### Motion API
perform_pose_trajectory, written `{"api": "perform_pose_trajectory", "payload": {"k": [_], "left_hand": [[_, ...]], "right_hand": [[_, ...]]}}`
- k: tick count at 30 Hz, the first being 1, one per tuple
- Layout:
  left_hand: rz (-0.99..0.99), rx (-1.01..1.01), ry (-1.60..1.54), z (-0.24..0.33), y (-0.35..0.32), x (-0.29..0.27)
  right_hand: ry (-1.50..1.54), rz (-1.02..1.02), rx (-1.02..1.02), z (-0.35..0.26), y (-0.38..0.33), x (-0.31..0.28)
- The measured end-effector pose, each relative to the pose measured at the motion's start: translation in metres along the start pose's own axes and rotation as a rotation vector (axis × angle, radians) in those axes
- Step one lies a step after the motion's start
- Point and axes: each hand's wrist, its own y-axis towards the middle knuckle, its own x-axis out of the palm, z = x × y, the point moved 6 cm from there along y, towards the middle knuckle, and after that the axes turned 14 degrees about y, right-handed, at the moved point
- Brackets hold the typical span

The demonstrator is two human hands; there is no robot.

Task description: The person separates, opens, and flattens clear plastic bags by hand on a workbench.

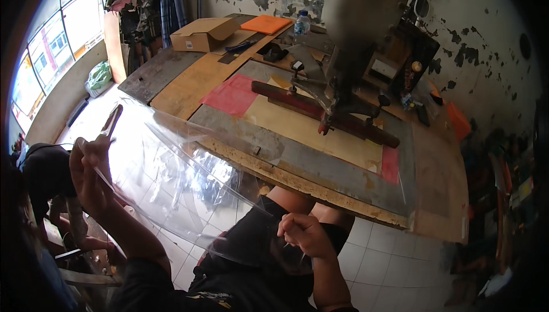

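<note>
Both hands (91, 169) gripping clear plastic sheet (183, 180), long axis left-right.

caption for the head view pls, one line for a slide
Both hands, left and right, hold a clear plastic sheet before a worn workbench.

- The clear plastic sheet (171, 180) is large, thin and see-through, with bright glare on its face; floor tiles and dark clothing show through it.
- It is held up off the floor, tilted, spanning from the upper left down to the lower middle of the view, in front of the person's lap.
- Its surface bows and ripples slightly, and its edges show as pale lines.
- 2 points are gripped: the left hand (91, 172) pinches its upper-left edge, and the right hand (306, 233) closes on its lower-right corner.
</note>
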Motion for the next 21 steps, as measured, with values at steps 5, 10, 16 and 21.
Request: {"api": "perform_pose_trajectory", "payload": {"k": [5,10,16,21], "left_hand": [[-0.038,0.144,0.084,0.024,-0.010,0.010],[0.030,0.166,0.039,0.044,-0.035,0.041],[0.057,0.185,0.035,0.067,-0.050,0.049],[0.071,0.202,0.035,0.091,-0.057,0.054]], "right_hand": [[-0.048,-0.071,0.152,0.032,-0.022,0.015],[0.005,-0.189,0.239,0.029,-0.044,0.046],[-0.031,-0.171,0.224,0.034,-0.049,0.054],[-0.029,-0.157,0.173,0.034,-0.054,0.058]]}}
